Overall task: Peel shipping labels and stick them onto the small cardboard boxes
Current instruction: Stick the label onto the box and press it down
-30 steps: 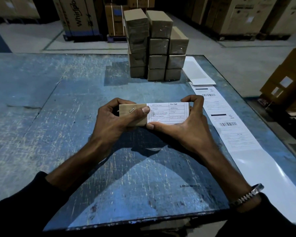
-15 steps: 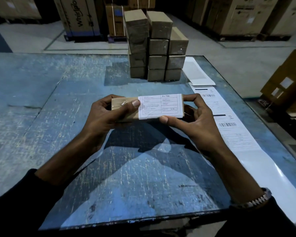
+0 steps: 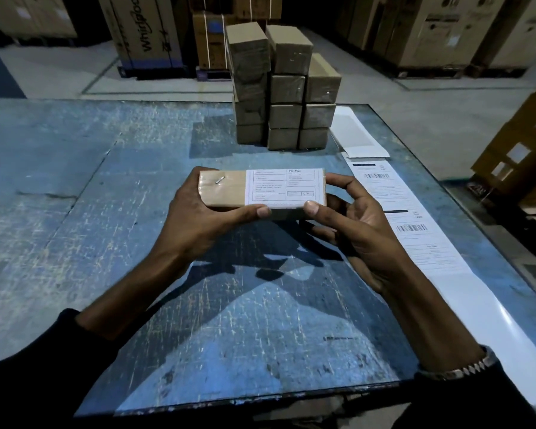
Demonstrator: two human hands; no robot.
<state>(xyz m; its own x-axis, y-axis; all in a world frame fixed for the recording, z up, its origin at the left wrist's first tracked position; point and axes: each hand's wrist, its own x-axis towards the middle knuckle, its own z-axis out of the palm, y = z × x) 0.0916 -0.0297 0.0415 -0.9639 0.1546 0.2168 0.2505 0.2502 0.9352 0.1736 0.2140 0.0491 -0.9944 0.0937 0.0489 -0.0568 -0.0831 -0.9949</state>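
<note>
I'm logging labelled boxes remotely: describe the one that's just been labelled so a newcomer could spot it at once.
On the scratched blue table, nearer the person than the stack of small boxes, one small cardboard box is held between the left hand and right hand. Unlike the plain stacked ones, it carries a white shipping label.

Tan box [image 3: 226, 188] w/ white label [image 3: 283, 187]; scratched blue table [image 3: 75, 212].

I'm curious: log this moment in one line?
left hand: grips box | right hand: pinches box | label: on box

matt cardboard box [image 3: 226, 188], paper label [image 3: 283, 188]; scratched painted table [image 3: 75, 212].
</note>
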